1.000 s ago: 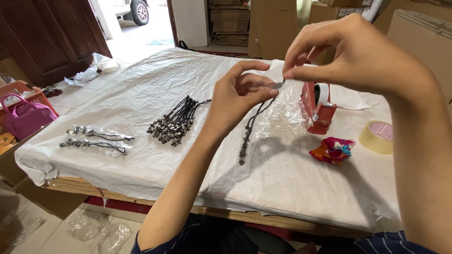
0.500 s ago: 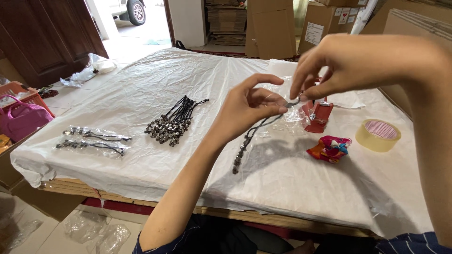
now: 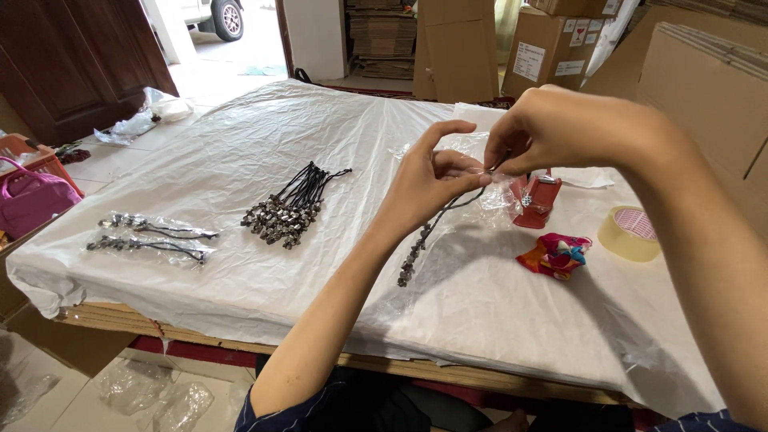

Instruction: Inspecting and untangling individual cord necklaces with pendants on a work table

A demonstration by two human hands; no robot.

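Beaded cord [image 3: 424, 240] hangs pinched by left hand [image 3: 424, 180] and right hand [image 3: 552, 132] at clear bag [image 3: 500, 196].

Illumination: bright, diffuse daylight, strongest from open doorway [image 3: 240, 40] at upper left; floor there near overexposed. White plastic sheet [image 3: 240, 160] reflects evenly, mild sheen on creases, no harsh glare. Soft shadows fall toward viewer beneath left hand [image 3: 428, 180] and right hand [image 3: 560, 132] (edges blurred, low contrast). Focus sharp mid-frame; no motion blur. Wide-angle stretch at edges, right forearm enlarged. Dark wooden door [image 3: 80, 64] underexposed.
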